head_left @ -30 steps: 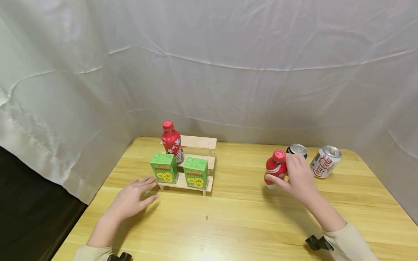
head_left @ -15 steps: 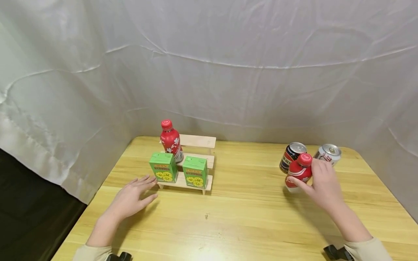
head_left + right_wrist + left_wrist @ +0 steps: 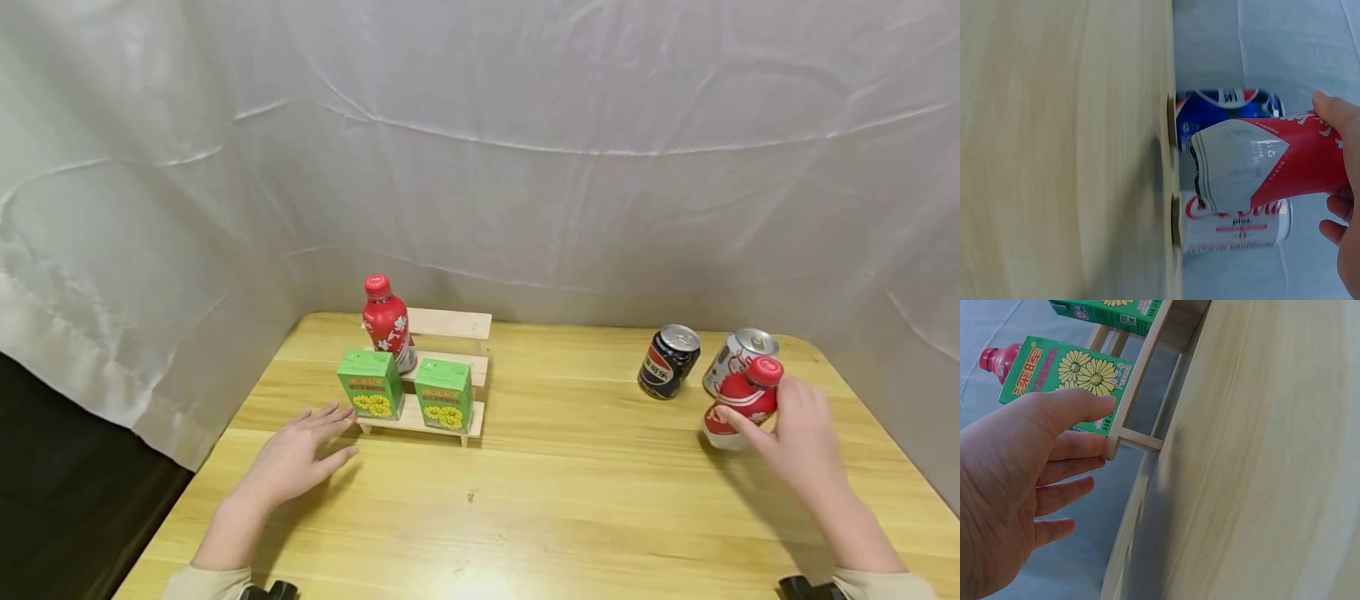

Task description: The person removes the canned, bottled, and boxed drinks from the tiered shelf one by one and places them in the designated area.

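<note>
My right hand (image 3: 806, 433) grips a red bottle (image 3: 738, 406) around its upper part, in front of the silver Coca-Cola can (image 3: 727, 360). In the right wrist view the bottle's white base (image 3: 1229, 165) hangs apart from the table. A dark blue Pepsi can (image 3: 669, 362) stands to the left of the silver one. At the left, my left hand (image 3: 292, 457) has its fingers spread, the fingertips by the near left corner of a small wooden tiered rack (image 3: 442, 426). Two green drink cartons (image 3: 372, 386) stand on the rack's lowest step, and another red bottle (image 3: 387, 325) on the step behind.
The wooden table (image 3: 555, 500) runs up to a pale grey cloth backdrop (image 3: 555, 225) behind and at both sides. Black cloth (image 3: 67, 492) hangs at the lower left, beyond the table's left edge.
My right hand has carried the red bottle to the right, from left of the cans to in front of the silver one. The Pepsi can is now uncovered. My left hand has barely moved.
</note>
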Demonstrator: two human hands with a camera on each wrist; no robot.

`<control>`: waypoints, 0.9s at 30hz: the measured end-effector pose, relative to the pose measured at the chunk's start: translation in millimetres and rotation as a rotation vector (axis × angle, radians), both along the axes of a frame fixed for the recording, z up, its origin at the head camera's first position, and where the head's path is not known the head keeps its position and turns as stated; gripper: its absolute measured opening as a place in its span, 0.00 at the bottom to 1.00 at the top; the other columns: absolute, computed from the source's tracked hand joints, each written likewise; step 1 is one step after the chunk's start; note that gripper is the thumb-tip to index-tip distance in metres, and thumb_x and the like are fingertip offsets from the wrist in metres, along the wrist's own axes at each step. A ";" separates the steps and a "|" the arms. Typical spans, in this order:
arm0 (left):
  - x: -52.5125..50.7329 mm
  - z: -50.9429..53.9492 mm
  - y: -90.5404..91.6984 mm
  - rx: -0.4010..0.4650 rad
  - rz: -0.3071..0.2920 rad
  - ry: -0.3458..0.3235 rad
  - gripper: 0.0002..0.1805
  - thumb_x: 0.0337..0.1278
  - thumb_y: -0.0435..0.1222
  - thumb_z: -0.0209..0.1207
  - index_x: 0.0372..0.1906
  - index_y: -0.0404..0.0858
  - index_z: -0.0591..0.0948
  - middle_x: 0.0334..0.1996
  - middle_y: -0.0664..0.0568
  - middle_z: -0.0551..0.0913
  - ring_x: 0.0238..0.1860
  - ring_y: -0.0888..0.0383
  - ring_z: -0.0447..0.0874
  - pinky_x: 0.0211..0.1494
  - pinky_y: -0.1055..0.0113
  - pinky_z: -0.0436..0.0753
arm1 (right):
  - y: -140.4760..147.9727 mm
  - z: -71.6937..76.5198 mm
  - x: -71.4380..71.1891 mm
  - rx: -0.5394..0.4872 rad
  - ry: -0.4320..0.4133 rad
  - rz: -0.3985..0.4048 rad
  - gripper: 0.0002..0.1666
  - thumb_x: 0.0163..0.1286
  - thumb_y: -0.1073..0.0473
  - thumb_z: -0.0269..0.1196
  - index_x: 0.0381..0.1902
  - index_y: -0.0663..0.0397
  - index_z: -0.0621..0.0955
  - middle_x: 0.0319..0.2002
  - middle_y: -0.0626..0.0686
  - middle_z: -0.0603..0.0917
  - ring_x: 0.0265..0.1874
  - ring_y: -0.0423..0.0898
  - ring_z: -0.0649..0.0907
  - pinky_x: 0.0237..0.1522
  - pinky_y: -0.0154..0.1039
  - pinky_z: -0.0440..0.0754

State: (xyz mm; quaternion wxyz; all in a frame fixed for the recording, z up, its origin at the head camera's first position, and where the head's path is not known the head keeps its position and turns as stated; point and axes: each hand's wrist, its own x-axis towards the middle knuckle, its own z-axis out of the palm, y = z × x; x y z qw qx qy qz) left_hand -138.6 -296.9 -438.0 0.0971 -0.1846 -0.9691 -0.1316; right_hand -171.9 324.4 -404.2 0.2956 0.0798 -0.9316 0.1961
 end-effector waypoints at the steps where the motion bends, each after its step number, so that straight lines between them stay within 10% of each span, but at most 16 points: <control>1: -0.2 0.7 0.0 -0.002 -0.001 0.001 0.27 0.58 0.48 0.64 0.58 0.36 0.80 0.62 0.44 0.79 0.66 0.42 0.74 0.71 0.40 0.68 | 3.4 -0.4 -0.6 0.000 -0.002 -0.003 0.32 0.50 0.50 0.75 0.37 0.70 0.72 0.29 0.63 0.72 0.36 0.61 0.67 0.38 0.49 0.59; 27: 1.4 2.1 -0.4 -0.003 -0.013 0.018 0.26 0.58 0.47 0.64 0.57 0.36 0.81 0.61 0.44 0.79 0.65 0.41 0.75 0.69 0.39 0.69 | 45.1 -12.4 -8.2 -0.094 -0.091 -0.058 0.28 0.55 0.53 0.74 0.38 0.69 0.73 0.28 0.63 0.73 0.37 0.60 0.66 0.40 0.50 0.57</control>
